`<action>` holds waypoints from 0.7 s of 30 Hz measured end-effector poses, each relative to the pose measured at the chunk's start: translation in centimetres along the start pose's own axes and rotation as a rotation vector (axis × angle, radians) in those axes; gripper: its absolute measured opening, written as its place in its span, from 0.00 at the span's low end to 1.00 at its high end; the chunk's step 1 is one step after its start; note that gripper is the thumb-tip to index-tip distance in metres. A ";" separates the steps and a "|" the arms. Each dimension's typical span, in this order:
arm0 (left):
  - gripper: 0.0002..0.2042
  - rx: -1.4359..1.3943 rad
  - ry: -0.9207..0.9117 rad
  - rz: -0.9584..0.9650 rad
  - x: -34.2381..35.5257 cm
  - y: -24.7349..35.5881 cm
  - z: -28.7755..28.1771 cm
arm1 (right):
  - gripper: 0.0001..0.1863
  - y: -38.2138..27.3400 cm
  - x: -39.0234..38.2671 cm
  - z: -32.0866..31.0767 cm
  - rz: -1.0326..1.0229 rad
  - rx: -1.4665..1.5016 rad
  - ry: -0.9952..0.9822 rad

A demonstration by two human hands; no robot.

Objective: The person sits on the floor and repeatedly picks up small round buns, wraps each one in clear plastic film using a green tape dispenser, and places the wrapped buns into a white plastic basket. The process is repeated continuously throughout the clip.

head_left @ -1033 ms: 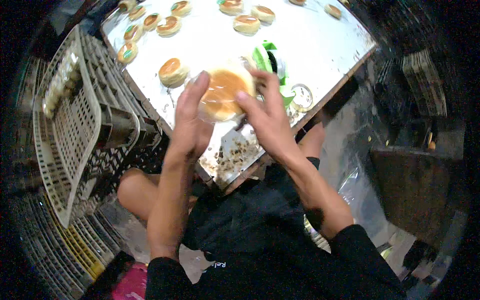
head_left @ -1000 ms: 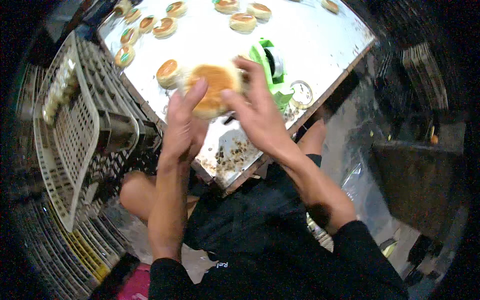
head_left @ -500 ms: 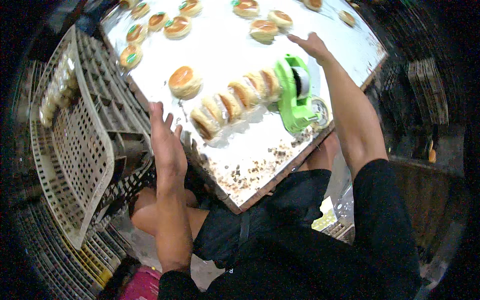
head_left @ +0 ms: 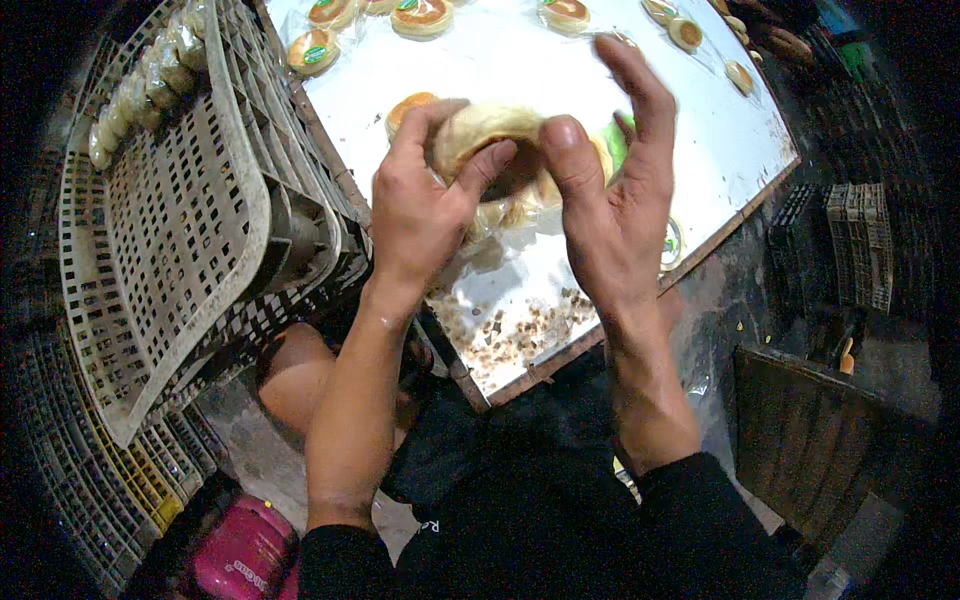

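Observation:
Above the white tabletop [head_left: 480,335], my left hand [head_left: 420,205] grips a round bun [head_left: 488,125], thumb across its near side and fingers behind. My right hand [head_left: 625,195] is at the bun's right side with fingers spread and raised; its thumb tip is close to the bun, and whether it touches I cannot tell. Behind my left fingers shows another browned bun [head_left: 408,108] on the table. Under and behind my hands lies a row of buns [head_left: 505,215], mostly covered. A green tape dispenser [head_left: 617,145] is largely hidden by my right hand.
Farther up the table lie buns in clear wrap, one with a green sticker [head_left: 313,52]. Crumbs [head_left: 510,335] cover the near corner. A grey plastic crate [head_left: 185,200] on the left holds a pack of buns [head_left: 150,85]. A pink object [head_left: 245,550] is at lower left.
Both hands have come together over the table from its two sides. My left hand now holds a bun. The view has shifted, and the hands now cover the bun row and dispenser.

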State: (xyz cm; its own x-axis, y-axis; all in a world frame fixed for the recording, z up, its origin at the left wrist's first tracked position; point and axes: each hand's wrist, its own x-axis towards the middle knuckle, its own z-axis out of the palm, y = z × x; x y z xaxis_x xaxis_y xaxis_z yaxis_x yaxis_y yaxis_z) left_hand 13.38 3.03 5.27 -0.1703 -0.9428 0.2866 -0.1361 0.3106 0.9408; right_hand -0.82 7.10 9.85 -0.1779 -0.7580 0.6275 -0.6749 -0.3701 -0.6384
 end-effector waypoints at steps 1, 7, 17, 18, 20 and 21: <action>0.19 -0.274 -0.051 0.001 -0.1 -0.3 0.5 | 0.30 0.9 -1.4 -0.2 0.100 0.043 -0.007; 0.21 -0.342 0.187 -0.141 -2.8 1.2 2.3 | 0.16 0.0 -7.0 -2.2 0.524 0.371 -0.148; 0.14 -0.168 0.102 -0.148 -7.1 6.2 4.4 | 0.08 -1.1 -7.1 -8.1 0.474 0.750 0.142; 0.16 -0.172 -0.007 -0.192 -6.9 5.2 4.5 | 0.08 -1.4 -7.3 -8.1 0.506 0.869 0.141; 0.14 -0.101 0.061 -0.108 -7.0 4.6 5.6 | 0.08 -2.0 -7.8 -7.8 0.564 0.954 0.154; 0.17 -0.069 0.333 0.096 -7.7 4.6 6.8 | 0.08 -2.3 -7.7 -7.7 0.584 0.918 0.168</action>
State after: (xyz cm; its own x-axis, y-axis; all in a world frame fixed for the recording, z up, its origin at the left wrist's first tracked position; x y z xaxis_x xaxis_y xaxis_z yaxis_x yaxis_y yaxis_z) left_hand 7.44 12.56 6.14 0.1503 -0.9010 0.4070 -0.0671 0.4014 0.9134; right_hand -3.41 17.92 9.92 -0.4384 -0.8894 0.1293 0.3217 -0.2896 -0.9015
